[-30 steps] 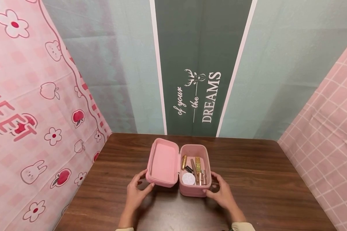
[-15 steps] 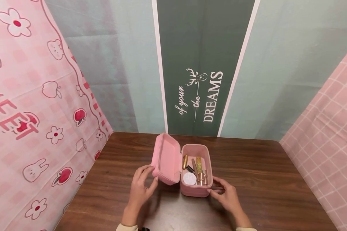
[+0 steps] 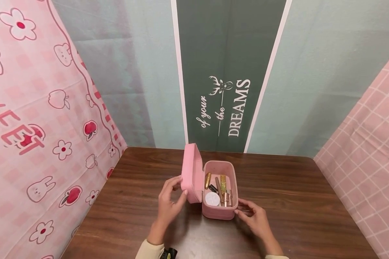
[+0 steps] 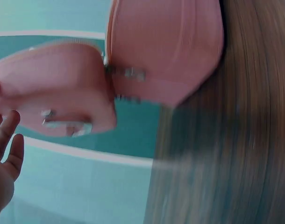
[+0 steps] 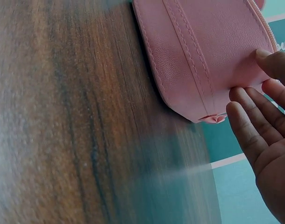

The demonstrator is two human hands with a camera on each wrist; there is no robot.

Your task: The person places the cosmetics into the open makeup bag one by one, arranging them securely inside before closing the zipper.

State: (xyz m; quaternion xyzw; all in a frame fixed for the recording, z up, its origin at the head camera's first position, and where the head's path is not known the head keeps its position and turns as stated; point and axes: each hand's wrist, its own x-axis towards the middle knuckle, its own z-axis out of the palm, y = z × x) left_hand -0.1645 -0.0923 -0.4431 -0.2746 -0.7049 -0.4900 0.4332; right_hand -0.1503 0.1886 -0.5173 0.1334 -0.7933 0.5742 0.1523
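A pink makeup case (image 3: pixel 218 212) stands on the table with its hinged lid (image 3: pixel 188 171) tilted up nearly upright on the left side. Inside lie a white round compact (image 3: pixel 212 199), a gold tube (image 3: pixel 208 180), a gold patterned stick (image 3: pixel 223 183), a brown pencil-like stick, a small black piece and rose-gold tubes (image 3: pixel 226 199). My left hand (image 3: pixel 170 203) touches the lid's outer near corner; in the left wrist view its visible fingers (image 4: pixel 7 130) are fairly straight. At the case's near right corner, my right hand (image 3: pixel 254 219) rests its thumb and fingertips on the wall, fingers (image 5: pixel 247 123) loosely extended.
The brown wooden table (image 3: pixel 295 201) carries the case near its middle. Behind it hangs a green cloth (image 3: pixel 230 54) with printed words. Pink patterned cloths (image 3: pixel 77 151) flank the left and right sides.
The lid has swung up from lying nearly flat at the left to almost upright. My left hand has moved right and away from me with it. My right hand stays at the case corner.
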